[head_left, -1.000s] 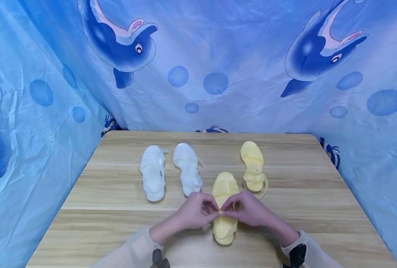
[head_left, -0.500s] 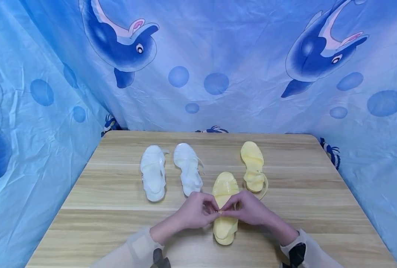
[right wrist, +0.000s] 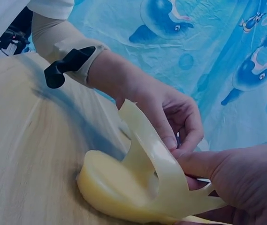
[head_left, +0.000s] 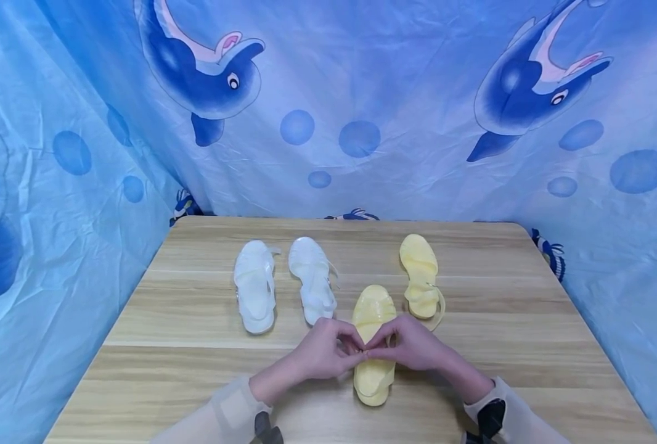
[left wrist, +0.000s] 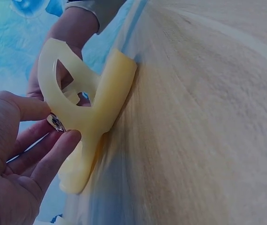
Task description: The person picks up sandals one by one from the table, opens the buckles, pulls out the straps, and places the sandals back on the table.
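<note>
A yellow jelly sandal (head_left: 374,377) lies toe-away on the table in front of me, with both hands meeting over its middle. My left hand (head_left: 327,350) pinches the small silver buckle (left wrist: 56,123) at the side of the sandal between thumb and finger. From the other side, my right hand (head_left: 414,346) pinches the ankle strap (right wrist: 157,157) close to the left fingertips. The strap arches up over the heel part in the right wrist view. Fingers partly cover the spot where strap and buckle meet.
Another yellow sandal (head_left: 418,271) lies behind my right hand, its strap looped out to the right. Two white sandals, one on the left (head_left: 254,287) and one nearer the middle (head_left: 310,277), lie side by side. A blue dolphin-print curtain (head_left: 328,111) surrounds the wooden table (head_left: 500,296).
</note>
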`<state>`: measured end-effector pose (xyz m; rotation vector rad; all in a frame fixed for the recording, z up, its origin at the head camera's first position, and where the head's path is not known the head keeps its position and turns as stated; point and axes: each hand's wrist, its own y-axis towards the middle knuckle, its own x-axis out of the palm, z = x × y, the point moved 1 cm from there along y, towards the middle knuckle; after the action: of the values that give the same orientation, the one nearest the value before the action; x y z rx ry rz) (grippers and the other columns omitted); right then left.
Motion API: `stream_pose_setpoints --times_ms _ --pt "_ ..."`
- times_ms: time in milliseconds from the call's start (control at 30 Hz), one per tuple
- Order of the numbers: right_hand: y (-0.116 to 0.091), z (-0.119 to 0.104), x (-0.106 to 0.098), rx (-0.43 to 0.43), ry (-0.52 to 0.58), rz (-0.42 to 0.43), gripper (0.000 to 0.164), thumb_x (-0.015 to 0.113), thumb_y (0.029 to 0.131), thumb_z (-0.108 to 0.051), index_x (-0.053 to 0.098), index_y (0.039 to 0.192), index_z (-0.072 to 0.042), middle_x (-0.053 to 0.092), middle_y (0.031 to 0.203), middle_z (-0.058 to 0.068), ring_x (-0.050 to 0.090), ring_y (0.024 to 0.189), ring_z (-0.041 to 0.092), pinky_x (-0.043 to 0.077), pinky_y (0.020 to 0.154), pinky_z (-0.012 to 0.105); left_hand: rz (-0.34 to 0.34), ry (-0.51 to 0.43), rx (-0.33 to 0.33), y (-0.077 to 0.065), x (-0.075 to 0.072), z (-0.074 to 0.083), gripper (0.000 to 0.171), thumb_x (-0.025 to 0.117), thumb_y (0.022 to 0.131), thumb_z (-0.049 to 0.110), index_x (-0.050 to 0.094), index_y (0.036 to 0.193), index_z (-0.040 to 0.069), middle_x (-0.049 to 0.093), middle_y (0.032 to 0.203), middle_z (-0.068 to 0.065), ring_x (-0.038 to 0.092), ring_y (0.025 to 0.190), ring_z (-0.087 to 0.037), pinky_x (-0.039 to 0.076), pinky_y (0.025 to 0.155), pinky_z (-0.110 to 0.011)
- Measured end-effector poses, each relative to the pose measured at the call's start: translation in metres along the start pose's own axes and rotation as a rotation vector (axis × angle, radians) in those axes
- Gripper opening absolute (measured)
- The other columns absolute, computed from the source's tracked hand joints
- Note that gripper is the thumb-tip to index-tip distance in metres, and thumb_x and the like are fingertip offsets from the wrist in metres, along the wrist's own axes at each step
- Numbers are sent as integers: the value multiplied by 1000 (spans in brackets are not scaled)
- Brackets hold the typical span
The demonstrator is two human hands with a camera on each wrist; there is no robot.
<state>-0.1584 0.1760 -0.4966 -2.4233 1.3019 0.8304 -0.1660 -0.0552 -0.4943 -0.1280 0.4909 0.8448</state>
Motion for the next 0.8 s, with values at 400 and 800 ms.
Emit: stream_pose_setpoints --times_ms 400,800 --pt "-4 3 2 -26 28 26 12 85 90 -32 85 98 -23 82 92 -11 69 82 -2 57 73 20 -12 21 26 3 -1 1 8 85 88 9 78 90 12 77 82 2 65 72 6 63 67 -18" --pt "0 -6 -5 -51 -39 -13 8 86 91 -28 86 98 -24 79 88 -15 66 80 -5 58 73 19 -32 95 50 3 -3 2 9 86 89 11 78 92 12 78 83 2 64 73 8 61 68 -15"
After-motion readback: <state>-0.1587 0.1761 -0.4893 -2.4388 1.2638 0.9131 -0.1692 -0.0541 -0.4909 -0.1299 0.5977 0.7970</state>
